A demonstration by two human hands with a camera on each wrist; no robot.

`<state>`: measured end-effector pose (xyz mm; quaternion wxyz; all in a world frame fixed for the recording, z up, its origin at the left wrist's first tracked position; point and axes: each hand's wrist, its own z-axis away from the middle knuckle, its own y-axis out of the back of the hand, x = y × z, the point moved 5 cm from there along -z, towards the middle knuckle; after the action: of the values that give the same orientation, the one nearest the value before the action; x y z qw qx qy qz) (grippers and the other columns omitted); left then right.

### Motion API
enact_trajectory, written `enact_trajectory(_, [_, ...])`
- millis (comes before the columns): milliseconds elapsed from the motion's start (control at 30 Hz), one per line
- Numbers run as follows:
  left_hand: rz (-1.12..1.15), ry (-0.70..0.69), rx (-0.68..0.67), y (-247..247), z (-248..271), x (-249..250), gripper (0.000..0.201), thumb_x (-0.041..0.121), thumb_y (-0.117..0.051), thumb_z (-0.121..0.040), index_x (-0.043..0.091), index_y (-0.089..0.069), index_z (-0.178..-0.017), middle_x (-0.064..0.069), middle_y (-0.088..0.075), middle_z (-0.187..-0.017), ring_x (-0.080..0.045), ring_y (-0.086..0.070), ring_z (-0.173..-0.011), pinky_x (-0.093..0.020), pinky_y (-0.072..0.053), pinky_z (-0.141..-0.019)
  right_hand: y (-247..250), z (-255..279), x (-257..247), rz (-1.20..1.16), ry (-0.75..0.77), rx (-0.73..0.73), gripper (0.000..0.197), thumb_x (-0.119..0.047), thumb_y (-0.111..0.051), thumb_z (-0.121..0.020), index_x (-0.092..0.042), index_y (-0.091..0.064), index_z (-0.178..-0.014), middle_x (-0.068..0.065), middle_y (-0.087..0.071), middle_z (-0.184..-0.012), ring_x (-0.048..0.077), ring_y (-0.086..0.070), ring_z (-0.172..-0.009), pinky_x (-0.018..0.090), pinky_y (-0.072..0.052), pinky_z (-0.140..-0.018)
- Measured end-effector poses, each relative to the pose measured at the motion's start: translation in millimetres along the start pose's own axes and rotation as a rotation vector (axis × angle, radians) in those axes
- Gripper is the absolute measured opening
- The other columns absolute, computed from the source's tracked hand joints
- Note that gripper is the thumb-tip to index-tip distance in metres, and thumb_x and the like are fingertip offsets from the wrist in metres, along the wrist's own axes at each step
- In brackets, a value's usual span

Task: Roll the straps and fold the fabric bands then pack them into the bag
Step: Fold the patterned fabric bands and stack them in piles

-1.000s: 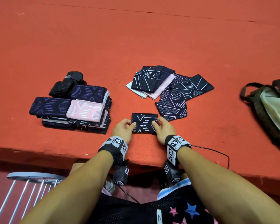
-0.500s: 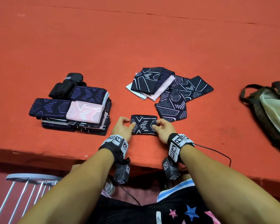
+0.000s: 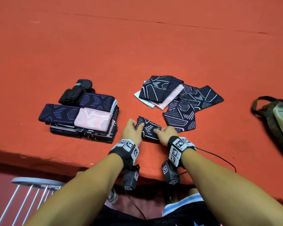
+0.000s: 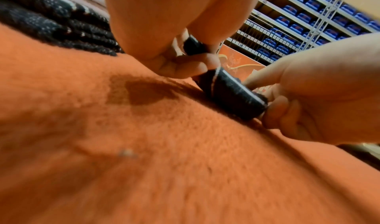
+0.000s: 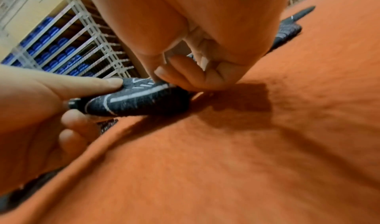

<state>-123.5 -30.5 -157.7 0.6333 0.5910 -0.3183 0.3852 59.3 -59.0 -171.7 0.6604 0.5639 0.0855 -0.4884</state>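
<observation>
A dark folded fabric band [image 3: 148, 130] with white lines lies near the front edge of the red surface. My left hand [image 3: 138, 126] pinches its left end and my right hand [image 3: 157, 131] pinches its right end. In the left wrist view my left hand [image 4: 195, 61] grips the band [image 4: 232, 96], thumb above and fingers below. In the right wrist view my right hand [image 5: 164, 75] holds the band [image 5: 137, 102] from the other end. Folded bands [image 3: 82, 118] are stacked at the left, with black rolled straps [image 3: 75, 93] behind them. Unfolded bands [image 3: 180, 98] lie at the right.
An olive bag [image 3: 279, 118] with dark handles lies at the far right of the red surface [image 3: 137, 46]. The surface's front edge runs just under my wrists. A grey metal chair back [image 3: 31, 190] stands below at the left.
The band has turned a little, its left end now farther from me. Both hands still hold its ends and have drawn closer together.
</observation>
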Motion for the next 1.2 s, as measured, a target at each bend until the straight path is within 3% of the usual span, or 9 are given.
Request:
enact_trajectory(167, [0.146,0.036,0.14,21,-13,11,0.026,0.032,-0.063,-0.095,0.024,-0.04,-0.102,-0.001,-0.062,-0.086,-0.019,-0.065,-0.049,-0.035,-0.054,-0.058,-17,-23,-34,-0.211,0.09,0.016,0.032,-0.033,-0.069,-0.089,-0.024,-0.042,-0.075,-0.002,-0.053,-0.067,0.024,-0.056,-0.068,0.044,-0.054,-0.08])
enact_trajectory(233, [0.206,0.006,0.163,25,-15,14,0.033,0.023,-0.065,-0.09,0.027,-0.036,-0.106,-0.001,-0.06,-0.097,-0.023,-0.068,-0.061,-0.041,-0.056,-0.061,-21,-31,-46,-0.219,0.11,0.032,0.025,-0.034,-0.069,-0.09,-0.025,-0.046,-0.085,-0.001,-0.059,-0.078,0.025,-0.06,-0.075,0.042,-0.054,-0.084])
enact_trajectory(333, [0.077,-0.045,0.161,29,-14,14,0.038,0.014,-0.066,-0.084,0.03,-0.042,-0.109,0.002,-0.052,-0.116,-0.02,-0.064,-0.078,-0.032,-0.047,-0.069,-28,-38,-61,-0.29,0.127,0.031,0.028,-0.03,-0.07,-0.09,-0.023,-0.048,-0.105,0.003,-0.062,-0.095,0.023,-0.064,-0.086,0.033,-0.051,-0.081])
enact_trajectory(467, [-0.046,-0.082,0.166,29,-17,6,0.035,0.014,-0.06,-0.087,0.035,-0.054,-0.114,0.008,-0.039,-0.141,-0.02,-0.067,-0.089,-0.036,-0.052,-0.083,-45,-43,-68,-0.34,0.124,0.017,0.027,-0.026,-0.069,-0.092,-0.024,-0.046,-0.105,0.0,-0.06,-0.091,0.024,-0.067,-0.087,0.037,-0.055,-0.081])
enact_trajectory(600, [0.034,-0.12,0.031,16,-23,-4,0.038,0.018,-0.048,-0.094,0.039,-0.057,-0.125,0.014,-0.058,-0.13,-0.022,-0.068,-0.103,-0.042,-0.053,-0.095,-50,-48,-66,-0.385,0.11,-0.007,0.024,-0.025,-0.068,-0.093,-0.027,-0.045,-0.1,0.004,-0.061,-0.093,0.021,-0.064,-0.076,0.039,-0.055,-0.078])
enact_trajectory(767, [-0.101,-0.079,-0.119,5,-39,-8,0.037,0.028,-0.049,-0.099,0.036,-0.061,-0.133,0.016,-0.047,-0.148,-0.02,-0.062,-0.119,-0.037,-0.044,-0.109,-49,-50,-62,-0.365,0.051,-0.076,0.027,-0.024,-0.07,-0.092,-0.025,-0.043,-0.095,0.004,-0.062,-0.074,0.015,-0.057,-0.046,0.029,-0.05,-0.05])
enact_trajectory(867, [-0.138,-0.048,-0.048,7,-43,1,0.035,0.025,-0.055,-0.097,0.029,-0.066,-0.13,0.012,-0.051,-0.146,-0.012,-0.05,-0.131,-0.025,-0.035,-0.109,-30,-60,-71,-0.258,0.057,-0.084,0.022,-0.033,-0.071,-0.087,-0.017,-0.057,-0.094,0.003,-0.068,-0.063,0.017,-0.062,-0.05,0.034,-0.056,-0.061])
enact_trajectory(1000, [-0.042,-0.05,0.061,7,-47,20,0.033,0.021,-0.057,-0.092,0.029,-0.068,-0.122,0.008,-0.065,-0.128,-0.016,-0.061,-0.115,-0.035,-0.046,-0.103,25,-81,-74,-0.2,0.051,0.202,0.022,-0.034,-0.064,-0.089,-0.02,-0.06,-0.106,-0.004,-0.062,-0.088,0.02,-0.058,-0.082,0.025,-0.04,-0.076])
enact_trajectory(1200, [0.125,-0.056,-0.05,-17,-58,28,0.022,0.031,-0.055,-0.086,0.042,-0.069,-0.1,0.023,-0.069,-0.101,-0.02,-0.072,-0.081,-0.045,-0.06,-0.08,30,-107,-69,-0.311,0.007,0.216,0.02,-0.045,-0.064,-0.08,-0.032,-0.05,-0.088,0.002,-0.074,-0.074,0.021,-0.074,-0.07,0.042,-0.061,-0.079])
